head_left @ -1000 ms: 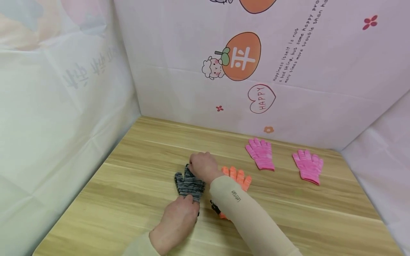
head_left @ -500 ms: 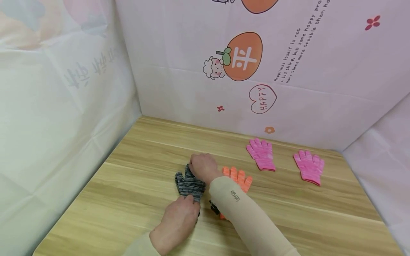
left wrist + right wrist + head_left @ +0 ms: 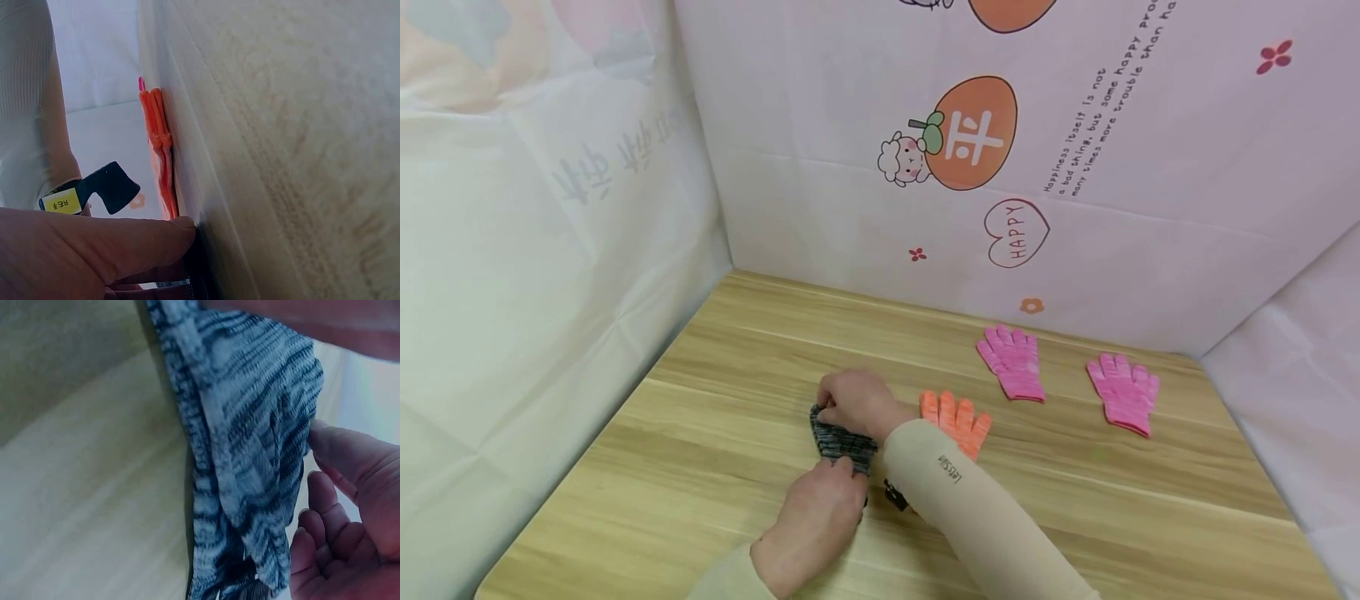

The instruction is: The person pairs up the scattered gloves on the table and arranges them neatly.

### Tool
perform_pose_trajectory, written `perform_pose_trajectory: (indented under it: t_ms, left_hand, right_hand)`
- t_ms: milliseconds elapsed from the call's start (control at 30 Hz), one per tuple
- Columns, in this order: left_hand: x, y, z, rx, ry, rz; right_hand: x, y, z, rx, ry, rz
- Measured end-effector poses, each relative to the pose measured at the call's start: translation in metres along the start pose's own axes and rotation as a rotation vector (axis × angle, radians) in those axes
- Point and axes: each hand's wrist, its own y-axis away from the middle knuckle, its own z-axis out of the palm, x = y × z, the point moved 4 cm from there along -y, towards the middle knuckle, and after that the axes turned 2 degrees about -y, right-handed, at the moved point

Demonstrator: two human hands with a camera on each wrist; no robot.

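A black-and-grey knit glove [image 3: 844, 443] lies on the table in the head view, its finger end folded over or covered by the right hand. My left hand [image 3: 816, 512] grips the glove at its near end; the left wrist view shows that thumb [image 3: 165, 234] low beside the table. Across the glove's far edge is my right hand [image 3: 861, 404], fingers curled. In the right wrist view, my right thumb [image 3: 340, 447] meets the edge of the striped fabric [image 3: 262, 419], and another hand's finger [image 3: 312, 319] crosses the top.
An orange glove [image 3: 951, 417] lies just right, partly hidden under my right sleeve [image 3: 977, 508]. Two pink gloves [image 3: 1011, 362] rest near the back wall at the right. A black camera mount [image 3: 109, 187] hangs at the right wrist. White printed sheets [image 3: 820, 167] stand around the wooden table [image 3: 700, 417].
My right hand has moved left and slightly nearer, bringing the dark glove's finger end with it, so the glove now looks shorter. My left hand has stayed at the near end.
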Motion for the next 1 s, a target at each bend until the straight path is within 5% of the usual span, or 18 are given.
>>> perform_pose_trajectory:
  t_ms: [300,467,633,767,1000]
  left_hand:
    - [0.000,0.000,0.000,-0.015,0.031,0.010]
    - [0.000,0.000,0.000,-0.001,0.043,-0.012]
    - [0.000,0.001,-0.001,0.012,0.062,-0.021]
    - [0.000,0.002,-0.002,-0.001,0.073,-0.018]
    - [0.002,0.000,-0.003,-0.038,0.077,-0.019]
  right_hand:
    - [-0.007,0.001,0.011,0.022,0.111,-0.018]
    - [0.001,0.004,-0.004,0.071,-0.013,-0.017]
    - [0.028,0.010,-0.022,0.119,-0.116,0.122]
    - [0.042,0.012,-0.019,0.078,-0.126,0.195]
    - [0.041,0.007,-0.003,0.077,-0.085,0.159]
